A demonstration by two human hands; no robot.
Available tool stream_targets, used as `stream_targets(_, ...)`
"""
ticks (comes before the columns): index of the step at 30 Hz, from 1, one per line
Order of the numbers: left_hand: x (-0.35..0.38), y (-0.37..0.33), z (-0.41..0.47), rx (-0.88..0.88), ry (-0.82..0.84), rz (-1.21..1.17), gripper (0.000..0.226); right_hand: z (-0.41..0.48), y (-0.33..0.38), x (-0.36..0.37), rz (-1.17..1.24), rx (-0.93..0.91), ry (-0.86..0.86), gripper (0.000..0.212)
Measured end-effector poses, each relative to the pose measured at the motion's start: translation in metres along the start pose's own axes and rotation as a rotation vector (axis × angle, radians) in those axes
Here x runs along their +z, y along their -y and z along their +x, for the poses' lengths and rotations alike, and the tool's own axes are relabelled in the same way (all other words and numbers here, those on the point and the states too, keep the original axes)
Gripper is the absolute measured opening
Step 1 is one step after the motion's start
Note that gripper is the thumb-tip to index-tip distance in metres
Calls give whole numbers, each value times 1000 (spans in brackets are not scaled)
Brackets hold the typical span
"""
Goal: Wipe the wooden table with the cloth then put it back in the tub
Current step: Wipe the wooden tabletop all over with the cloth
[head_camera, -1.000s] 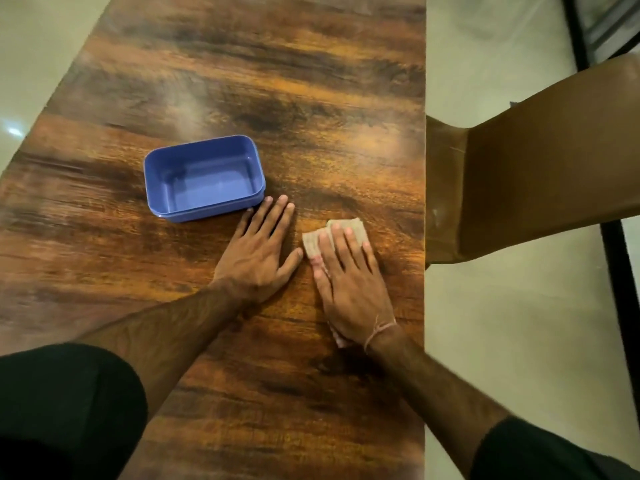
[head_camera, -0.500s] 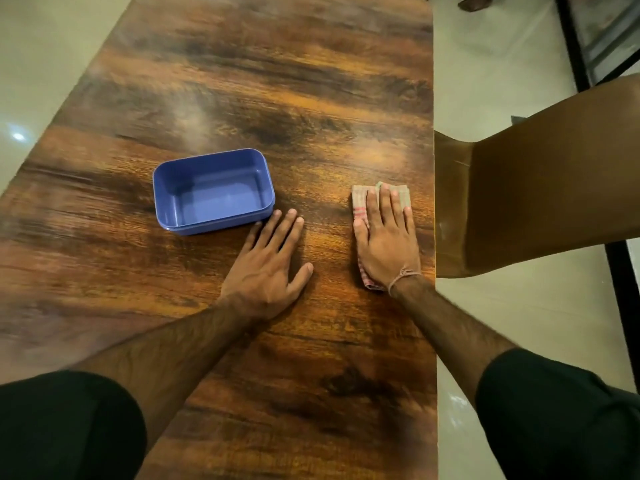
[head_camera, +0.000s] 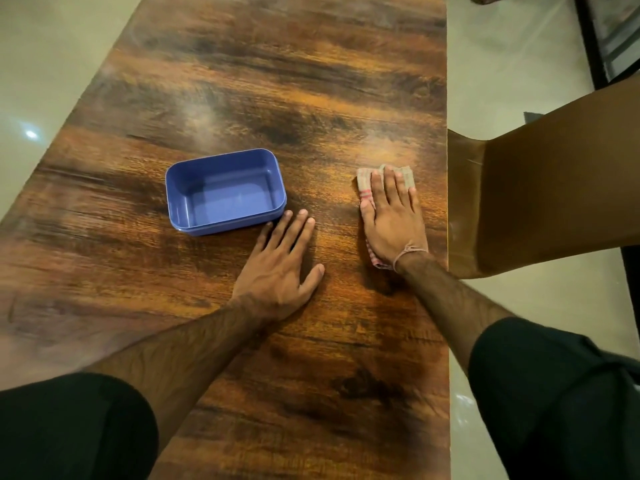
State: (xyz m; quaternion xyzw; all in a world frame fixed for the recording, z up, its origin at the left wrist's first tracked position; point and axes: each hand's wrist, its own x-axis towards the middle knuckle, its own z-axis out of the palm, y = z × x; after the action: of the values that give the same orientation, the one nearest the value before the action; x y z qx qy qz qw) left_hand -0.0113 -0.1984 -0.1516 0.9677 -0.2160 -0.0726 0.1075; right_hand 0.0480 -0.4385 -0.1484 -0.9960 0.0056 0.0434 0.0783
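My right hand lies flat, fingers spread, pressing the cloth onto the wooden table. My left hand rests open, palm down, beside it. The blue tub sits just beyond my left fingertips, empty.

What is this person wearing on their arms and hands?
Both hands are bare, no gloves. The left hand has nothing on its wrist; the right hand has a thin pale thread tied around its wrist. Short black sleeves cover both upper arms, forearms bare.
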Motion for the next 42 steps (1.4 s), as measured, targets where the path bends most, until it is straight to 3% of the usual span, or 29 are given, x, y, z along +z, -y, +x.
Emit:
stream_targets(3,1,-1,0,0,-6,7,83,-20,20,7,10,42,-50,66)
stream_targets(8,0,-1,0,0,-24,1,82,-88,28,13,-27,-270,14,64)
stream_targets(11,-1,-2,0,-3,-18,2,82,-81,6,6,-49,-404,50,65)
stream_targets(13,-2,-2,1,-5,-12,0,82,-56,-4,2,-52,-350,51,67)
stream_targets(17,-2,-1,0,-6,-5,-2,81,-11,-2,0,4,-14,0,67)
stream_targets(19,-2,-2,-1,-1,-6,-2,81,-15,10,3,9,33,-36,67)
stream_targets(25,-2,-3,0,-5,1,-5,81,-56,1,-3,-6,-369,63,64)
stream_targets(27,-3,-4,0,2,8,-10,82,-39,-22,-10,-23,-413,96,66)
stream_targets(31,-3,-3,0,-7,21,-6,81,24,-40,-16,-8,-74,27,68)
stream_targets(35,-2,-2,1,-6,34,-8,82,67,-2,-16,38,187,3,66)
stream_targets(37,-3,-2,2,-10,28,-1,82,70,27,-13,36,114,8,65)
stream_targets(42,-4,-3,2,-15,33,16,82,74,32,-13,-18,-393,99,65)
